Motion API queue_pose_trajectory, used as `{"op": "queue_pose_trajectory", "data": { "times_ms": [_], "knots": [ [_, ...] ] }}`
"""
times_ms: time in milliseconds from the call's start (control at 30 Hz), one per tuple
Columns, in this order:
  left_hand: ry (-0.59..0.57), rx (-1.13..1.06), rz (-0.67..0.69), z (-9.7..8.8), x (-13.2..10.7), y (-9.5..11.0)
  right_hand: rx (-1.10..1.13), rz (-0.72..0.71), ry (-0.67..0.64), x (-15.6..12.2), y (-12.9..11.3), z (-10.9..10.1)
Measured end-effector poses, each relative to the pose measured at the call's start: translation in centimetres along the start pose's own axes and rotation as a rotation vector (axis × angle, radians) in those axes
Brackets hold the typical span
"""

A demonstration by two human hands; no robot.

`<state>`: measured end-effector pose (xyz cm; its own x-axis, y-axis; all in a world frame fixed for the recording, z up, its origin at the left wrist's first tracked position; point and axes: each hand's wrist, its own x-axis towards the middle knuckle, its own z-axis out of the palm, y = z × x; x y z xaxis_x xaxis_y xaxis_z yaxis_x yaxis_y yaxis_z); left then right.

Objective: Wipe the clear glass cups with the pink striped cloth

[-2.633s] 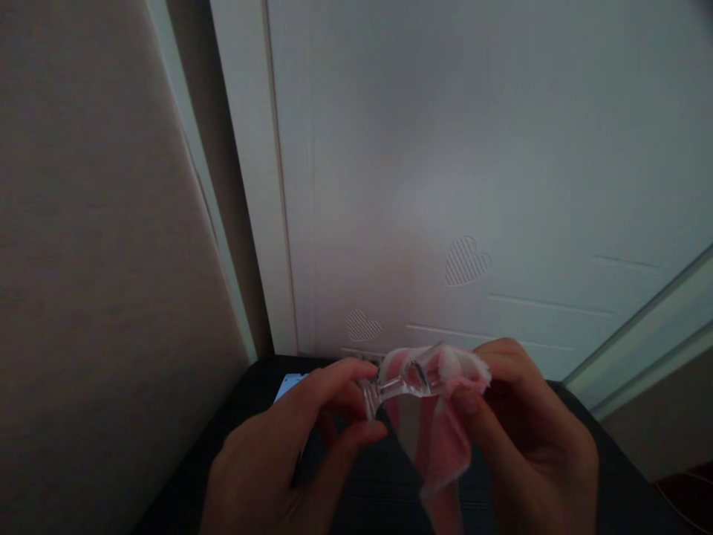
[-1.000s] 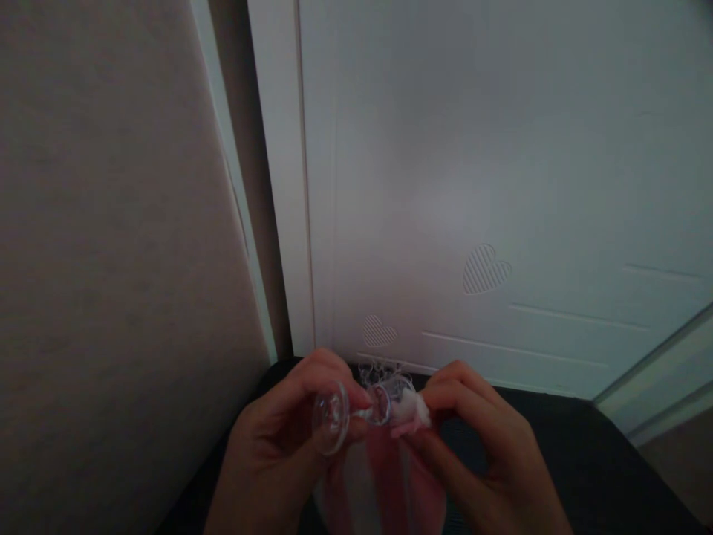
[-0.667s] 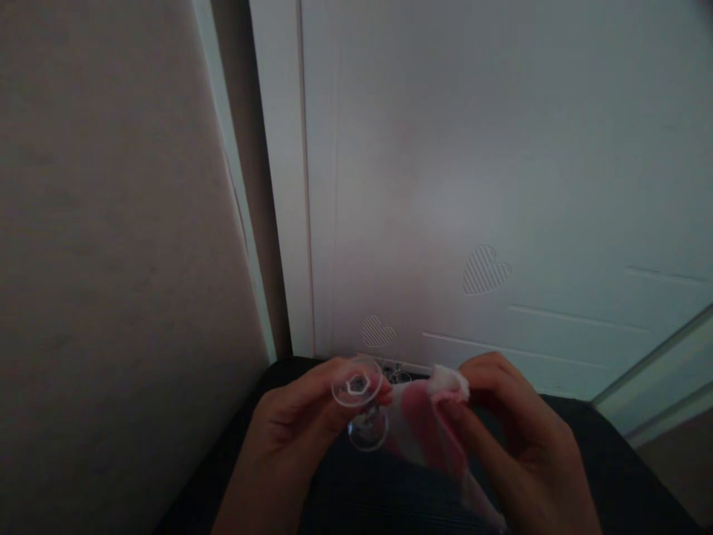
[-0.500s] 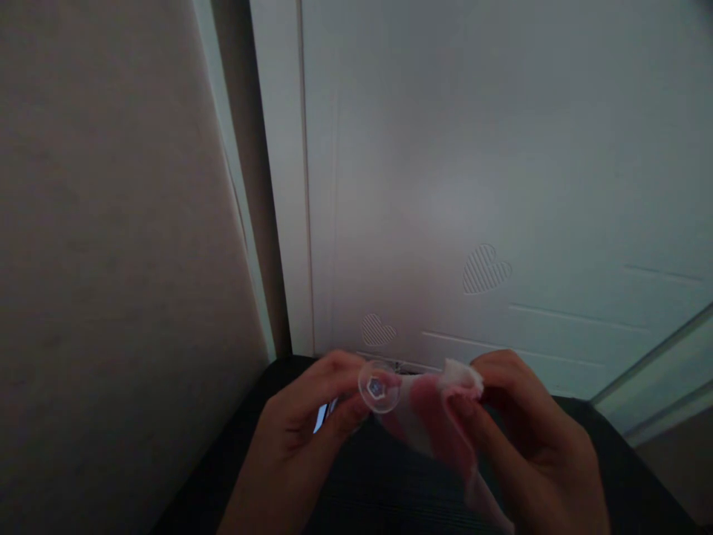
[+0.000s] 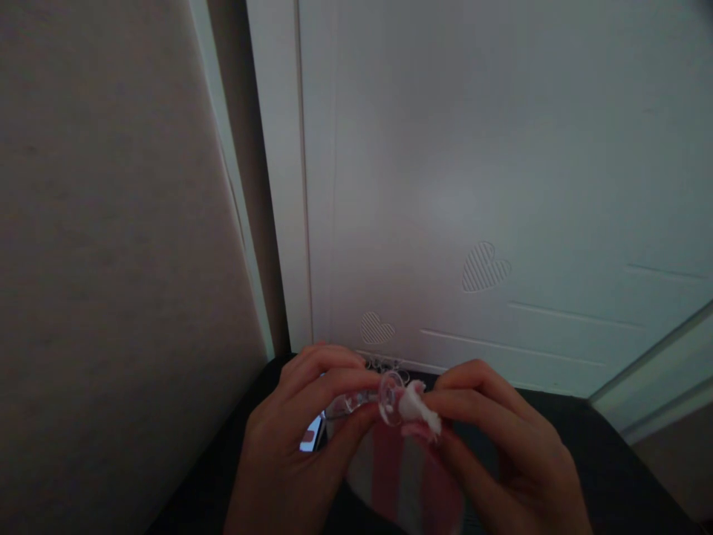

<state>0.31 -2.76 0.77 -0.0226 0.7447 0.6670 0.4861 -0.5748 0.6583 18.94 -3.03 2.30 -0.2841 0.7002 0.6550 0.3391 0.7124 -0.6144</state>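
The person's left hand (image 5: pixel 301 423) has its thumb and fingers pinched around a small, clear, stemmed vessel (image 5: pixel 390 401) of glass or plastic, which lies sideways in the grip. Its round, flat disc faces the other hand, just beyond the left fingertips, while its rounder end reaches back between the left thumb and fingers, partly covered by them.

The right hand (image 5: pixel 501 438) has its thumb and fingers closed on a bunched edge of a soft, fuzzy, pink-and-white striped cloth (image 5: pixel 409 483). The gathered white tuft sits between the right fingertips and the disc; whether it touches the disc or stops just beside it cannot be told. The rest of the cloth hangs below both sets of fingertips, its broad stripes running downward.

Behind the left thumb, in the gap under the left fingers, shows part of a dark-edged phone (image 5: pixel 312 438) with a lit, bluish screen. Just past the left fingertips, on the far side, stands a cluster of small, clear, shiny pieces (image 5: pixel 390 364), too small to tell apart. Under both hands spreads a black, dark-surfaced table (image 5: pixel 579 438). Beyond the fingers rises a white panel (image 5: pixel 445 186) with two striped hearts cut into it, and to the left of the left hand stands a beige, mottled wall (image 5: pixel 111 260).
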Motion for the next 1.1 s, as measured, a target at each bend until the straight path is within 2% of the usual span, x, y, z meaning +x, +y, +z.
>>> {"op": "queue_pose_trajectory", "data": {
  "times_ms": [100,233,600,733,933,1100],
  "knots": [
    [-0.030,0.043,0.051,-0.1,0.3,-0.1,0.010,-0.032,-0.010,0.2,0.0,0.0],
    [-0.094,0.041,0.138,-0.5,0.4,-0.2,-0.002,-0.004,0.010,0.3,0.0,0.2],
    [-0.124,-0.050,0.049,-0.5,0.4,0.1,-0.034,0.024,0.025,0.2,-0.3,0.2],
    [-0.071,-0.068,0.009,-0.5,0.1,0.0,-0.054,0.056,0.060,0.1,0.2,0.4],
    [-0.119,-0.145,0.044,-0.5,-0.1,-0.5,-0.015,0.055,0.137,-0.2,0.7,0.7],
    [-0.118,-0.149,0.050,-0.4,-0.2,-0.2,-0.002,0.072,0.123,-0.1,0.3,0.8]
  ]
}}
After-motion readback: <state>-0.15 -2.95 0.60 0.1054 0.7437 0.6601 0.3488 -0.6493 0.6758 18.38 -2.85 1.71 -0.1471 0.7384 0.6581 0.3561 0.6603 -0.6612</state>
